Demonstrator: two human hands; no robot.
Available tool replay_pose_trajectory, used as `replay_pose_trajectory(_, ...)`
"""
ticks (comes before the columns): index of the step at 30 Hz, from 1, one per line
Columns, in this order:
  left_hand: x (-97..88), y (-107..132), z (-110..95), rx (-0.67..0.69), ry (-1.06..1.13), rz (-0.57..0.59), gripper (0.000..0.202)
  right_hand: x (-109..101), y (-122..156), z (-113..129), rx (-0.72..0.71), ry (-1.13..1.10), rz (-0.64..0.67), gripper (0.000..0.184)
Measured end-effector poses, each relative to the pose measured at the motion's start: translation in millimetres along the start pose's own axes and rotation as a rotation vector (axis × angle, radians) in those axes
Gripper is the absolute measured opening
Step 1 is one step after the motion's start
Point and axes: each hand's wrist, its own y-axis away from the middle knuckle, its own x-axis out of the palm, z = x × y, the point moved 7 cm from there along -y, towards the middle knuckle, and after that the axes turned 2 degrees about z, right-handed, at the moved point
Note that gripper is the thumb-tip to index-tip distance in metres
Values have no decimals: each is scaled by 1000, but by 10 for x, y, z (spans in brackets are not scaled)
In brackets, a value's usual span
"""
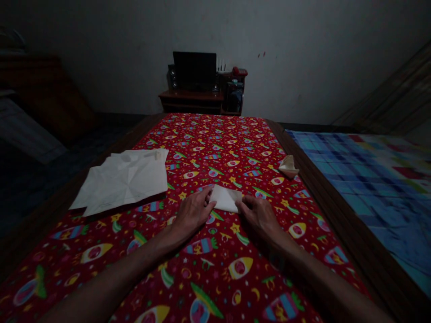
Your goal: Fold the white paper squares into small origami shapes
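Observation:
A small folded piece of white paper [225,199] lies between my two hands over the red patterned cloth [215,244]. My left hand [193,208] pinches its left end between thumb and fingers. At the right end, my right hand [258,213] grips the paper the same way. The paper's top edge slopes, and its ends are partly covered by my fingers. To the left lie several large creased white sheets [131,181], overlapping one another. A small folded paper shape [288,167] stands near the right edge of the cloth.
Dark wooden borders [323,197] flank the cloth. Beyond its far end, a desk [191,98] holds a black monitor [194,69], speakers and a red telephone [239,71]. Blue checked bedding [350,179] spreads at the right. A wooden cabinet [40,89] stands at the left.

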Motion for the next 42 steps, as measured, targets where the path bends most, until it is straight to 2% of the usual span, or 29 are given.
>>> replay_pose_trajectory(3,41,27,36,7,-46,-5,61,-16,-57,49,-11,70,20,31)
replay_pose_trajectory(6,45,58,43,53,-83,-25,65,-13,-106,50,-15,131,32,33)
replay_pose_trajectory(12,-9,78,-51,118,-147,-39,53,49,-161,-61,-13,184,33,37)
replay_pose_trajectory(15,-45,79,-171,213,-181,-61,42,54,-153,-66,-22,191,35,37)
replay_pose_trajectory(20,133,171,-375,490,-179,103,46,17,-133,-18,-22,169,21,33)
replay_pose_trajectory(24,231,231,-412,507,-158,175,51,16,-128,4,-16,180,25,34)
replay_pose_trajectory(32,234,285,-513,484,-215,227,44,-8,-120,-48,-53,185,-37,33)
replay_pose_trajectory(35,239,286,-512,483,-232,217,43,-45,28,59,-162,272,-150,31)
replay_pose_trajectory(38,243,287,-512,492,-235,186,38,54,322,300,-426,350,-166,27)
replay_pose_trajectory(40,238,293,-514,490,-242,173,33,177,511,405,-556,428,-92,36)
replay_pose_trajectory(42,223,307,-508,474,-257,173,35,261,619,408,-581,489,-4,51)
